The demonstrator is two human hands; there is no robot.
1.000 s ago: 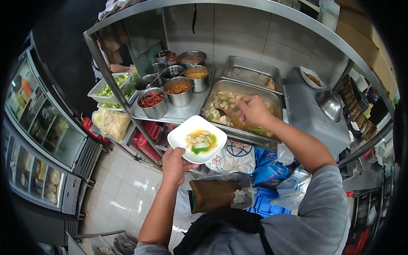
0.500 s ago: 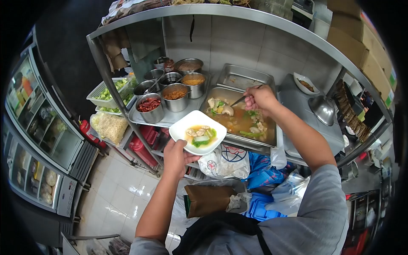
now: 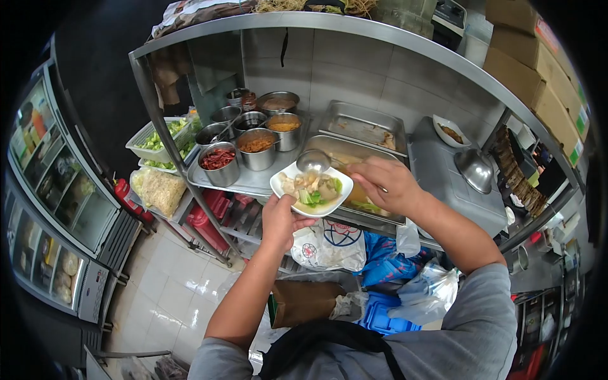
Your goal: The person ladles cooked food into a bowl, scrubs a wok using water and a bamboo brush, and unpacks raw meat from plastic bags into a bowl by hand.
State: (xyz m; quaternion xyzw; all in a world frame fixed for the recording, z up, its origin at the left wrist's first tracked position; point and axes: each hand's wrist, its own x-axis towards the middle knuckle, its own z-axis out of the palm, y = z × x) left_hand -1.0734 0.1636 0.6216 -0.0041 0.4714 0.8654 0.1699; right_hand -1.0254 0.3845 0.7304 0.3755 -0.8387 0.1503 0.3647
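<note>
Grasping white bowl (image 3: 330, 209) by near edge with left hand (image 3: 282, 221), ladle (image 3: 313, 161) with right hand (image 3: 389, 183); holding both close to soup pan (image 3: 373, 214), presumably limiting drips

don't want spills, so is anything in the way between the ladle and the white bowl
Nothing visible stands between them: the ladle, gripped in the right hand, has its scoop at the far rim of the white bowl, which the left hand holds.
</note>
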